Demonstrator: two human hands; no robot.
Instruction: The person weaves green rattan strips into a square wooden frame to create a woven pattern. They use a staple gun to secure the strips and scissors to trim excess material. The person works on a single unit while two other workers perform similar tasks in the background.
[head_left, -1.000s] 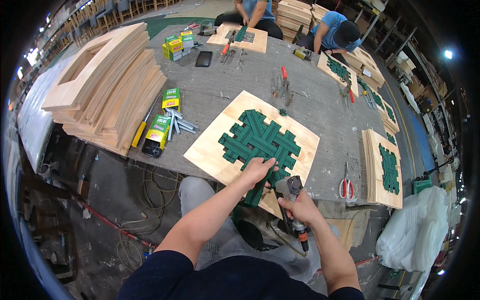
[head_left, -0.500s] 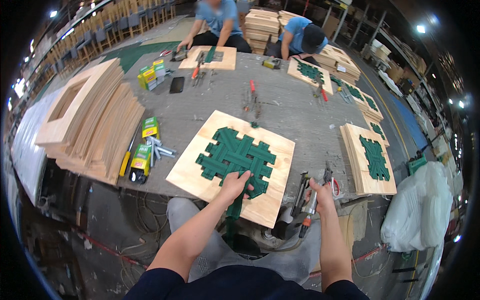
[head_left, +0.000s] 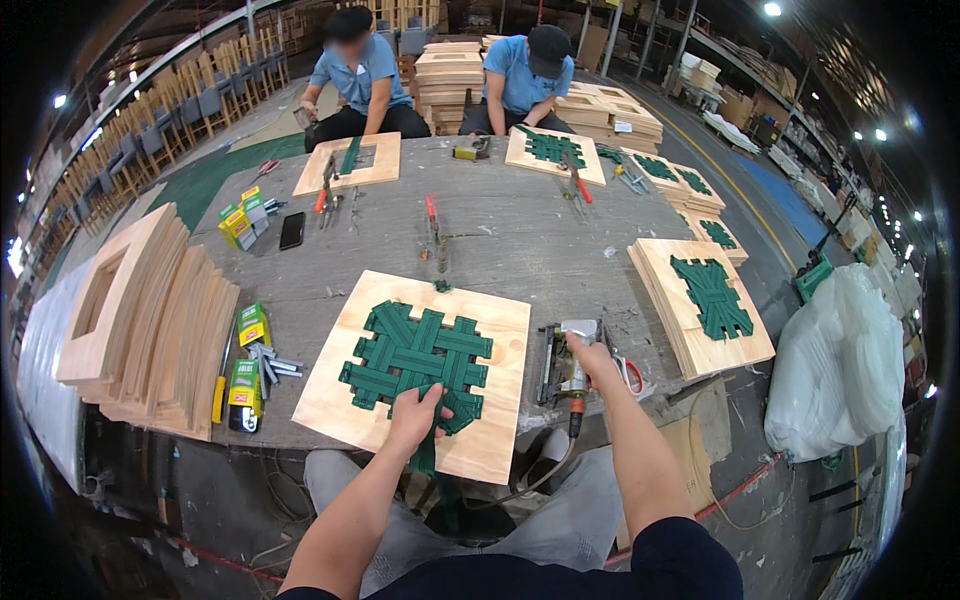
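A square plywood panel (head_left: 500,310) lies at the near edge of the table, with green webbing (head_left: 420,360) woven across its middle. My left hand (head_left: 414,418) is closed on the loose webbing strap at the panel's near side, and the strap's tail (head_left: 424,458) hangs past the edge toward my lap. Just right of the panel, a pneumatic staple gun (head_left: 575,376) rests on its side on the tabletop, its hose running back toward me. My right hand (head_left: 592,360) is closed around it. Red-handled scissors (head_left: 634,374) lie beside that hand.
Stacked wooden frames (head_left: 130,310) stand at the left, near staple boxes (head_left: 244,385). Webbed panels (head_left: 690,300) are piled at the right. Red-handled pliers (head_left: 432,212) and a phone (head_left: 291,231) lie farther off. Two co-workers in blue shirts (head_left: 360,85) sit across the table.
My right hand has brought the staple gun from beyond the table's near edge onto the tabletop. My left hand keeps hold of the strap. The whole view has shifted.
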